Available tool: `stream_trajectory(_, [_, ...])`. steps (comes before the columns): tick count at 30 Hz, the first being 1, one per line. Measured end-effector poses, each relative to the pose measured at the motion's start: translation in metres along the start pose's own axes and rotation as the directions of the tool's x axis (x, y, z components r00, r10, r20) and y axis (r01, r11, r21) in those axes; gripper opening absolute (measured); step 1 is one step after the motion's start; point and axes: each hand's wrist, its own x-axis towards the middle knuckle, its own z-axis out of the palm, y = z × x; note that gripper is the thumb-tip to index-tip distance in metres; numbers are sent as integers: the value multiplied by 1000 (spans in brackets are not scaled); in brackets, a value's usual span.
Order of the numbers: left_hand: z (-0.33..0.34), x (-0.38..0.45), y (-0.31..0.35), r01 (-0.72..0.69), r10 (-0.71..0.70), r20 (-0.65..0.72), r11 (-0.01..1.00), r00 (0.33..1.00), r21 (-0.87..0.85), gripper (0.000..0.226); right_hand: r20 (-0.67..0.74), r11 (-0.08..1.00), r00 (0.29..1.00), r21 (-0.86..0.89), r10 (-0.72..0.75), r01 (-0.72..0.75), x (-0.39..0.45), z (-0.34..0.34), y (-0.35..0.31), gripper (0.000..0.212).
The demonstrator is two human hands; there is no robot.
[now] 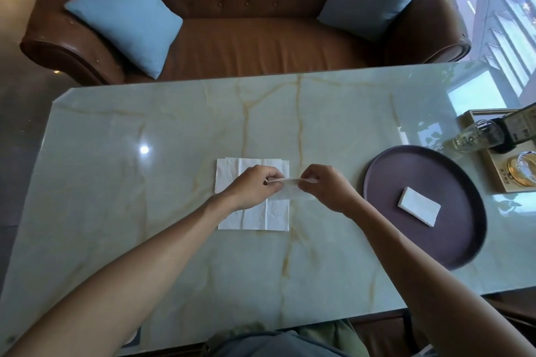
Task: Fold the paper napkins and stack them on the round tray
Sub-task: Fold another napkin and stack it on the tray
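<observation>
A pile of unfolded white paper napkins [258, 216] lies flat in the middle of the marble table. Above its right part, my left hand [252, 187] and my right hand [323, 185] pinch the two ends of one napkin [290, 187], which is lifted and hangs between them. A round dark purple tray [452, 240] sits on the right side of the table. On it lies a small stack of folded white napkins [419, 206].
A wooden box [493, 171] with a glass bottle [478, 135] and a dark container stands at the table's right edge, behind the tray. A brown leather sofa [246, 38] with two blue cushions lies beyond the far edge.
</observation>
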Motion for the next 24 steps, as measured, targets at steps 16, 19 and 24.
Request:
stream_trajectory(16, [58,40,68,-107,105,115,994,988,11,25,45,990,998,-128,-53,58,-28,-63,61,24])
stream_trajectory(19, [73,54,78,-112,110,131,994,985,5,21,24,991,999,-129,-29,32,-36,-85,81,21])
stream_trajectory(24, [104,79,100,-143,139,185,990,973,9,16,8,995,997,-67,75,-74,-56,-124,141,28])
